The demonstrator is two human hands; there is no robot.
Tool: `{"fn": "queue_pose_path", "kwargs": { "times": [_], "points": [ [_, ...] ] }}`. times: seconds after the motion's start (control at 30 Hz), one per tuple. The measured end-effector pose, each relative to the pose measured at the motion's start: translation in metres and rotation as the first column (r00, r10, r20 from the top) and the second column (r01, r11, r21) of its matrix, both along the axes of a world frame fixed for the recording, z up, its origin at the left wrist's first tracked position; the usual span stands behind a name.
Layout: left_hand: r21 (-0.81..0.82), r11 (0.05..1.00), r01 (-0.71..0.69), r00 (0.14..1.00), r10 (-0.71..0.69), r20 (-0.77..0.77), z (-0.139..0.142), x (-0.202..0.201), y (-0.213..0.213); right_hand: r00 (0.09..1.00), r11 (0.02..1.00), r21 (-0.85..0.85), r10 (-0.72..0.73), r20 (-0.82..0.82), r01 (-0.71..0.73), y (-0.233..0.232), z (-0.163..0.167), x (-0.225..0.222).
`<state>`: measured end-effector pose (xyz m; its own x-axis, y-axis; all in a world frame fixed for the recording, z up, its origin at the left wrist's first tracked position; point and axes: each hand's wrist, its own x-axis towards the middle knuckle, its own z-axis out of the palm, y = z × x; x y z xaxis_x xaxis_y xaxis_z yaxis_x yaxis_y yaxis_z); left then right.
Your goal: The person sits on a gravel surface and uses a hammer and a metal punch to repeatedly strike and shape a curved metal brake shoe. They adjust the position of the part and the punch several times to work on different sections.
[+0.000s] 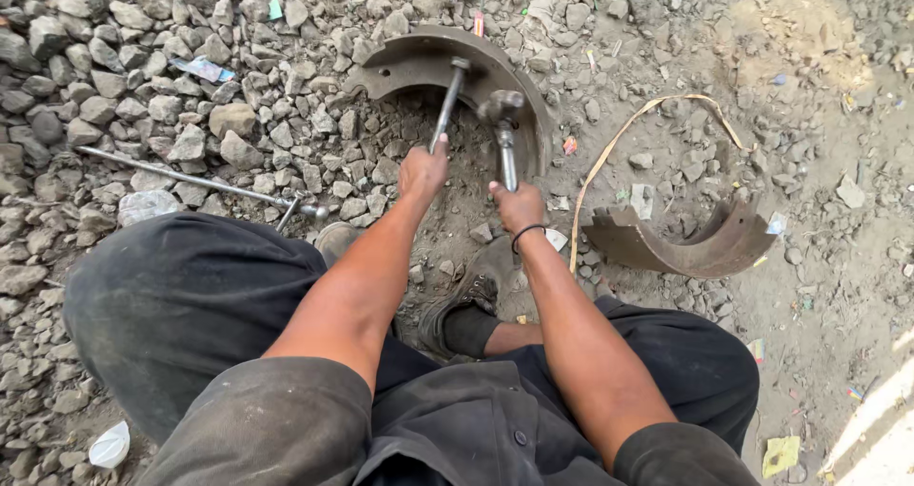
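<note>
The person squatted on bare dirt and gravel, both forearms extended forward between the knees. The left hand [423, 170] was clenched around the lower end of a slim metal punch [446, 105], which leaned slightly to the right, its upper tip touching the inner face of a curved, rusty brake shoe [419, 59]. The right hand [519, 206], with a dark band around the wrist, was closed in a fist on the handle of a hammer [504, 124]; the hammer head stood just to the right of the punch, close to the inner wall of the same shoe. The brake shoe lay on its edge in the dirt directly ahead of both hands, its arc opening toward the person, at the border between the gravel bed and the packed earth. A second brake shoe [681, 243] rested on the ground to the right of the right hand, well apart from the first, its curve opening away from the person. A thin, curled lining strip [624, 132] ran in a loop from near the right hand up and over toward the second shoe. To the left, a long steel rod [195, 181] lay across the stones, well clear of the left hand. A worn shoe [471, 300] on the person's foot was planted in the dirt just below the two hands.
</note>
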<state>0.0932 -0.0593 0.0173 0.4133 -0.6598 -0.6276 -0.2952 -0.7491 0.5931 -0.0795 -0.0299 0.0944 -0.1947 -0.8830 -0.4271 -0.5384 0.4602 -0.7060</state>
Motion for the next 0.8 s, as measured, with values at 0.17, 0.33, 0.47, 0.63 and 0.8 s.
{"fn": "queue_pose_path", "kwargs": {
  "times": [0.17,0.33,0.47,0.63,0.8],
  "points": [
    [-0.04,0.992,-0.121,0.993,0.121,-0.006,0.003,0.005,0.016,0.924,0.959,0.245,-0.216,0.315,0.141,-0.007,-0.01,-0.003],
    [-0.075,0.988,-0.133,0.99,0.137,0.039,0.008,0.009,0.012,0.913,0.949,0.3,-0.208,0.352,0.101,-0.006,-0.014,-0.003],
    [-0.116,0.988,-0.104,0.991,0.113,0.077,0.009,0.01,0.003,0.938,0.956,0.283,-0.162,0.307,0.072,-0.006,-0.018,-0.008],
    [-0.085,0.99,-0.114,0.991,0.12,0.064,-0.003,0.012,-0.002,0.947,0.962,0.272,-0.108,0.302,0.024,-0.005,-0.024,-0.008],
    [-0.104,0.987,-0.124,0.99,0.13,0.061,-0.022,0.004,-0.008,0.955,0.964,0.264,-0.105,0.276,0.029,-0.002,-0.024,0.002]
  ]
}}
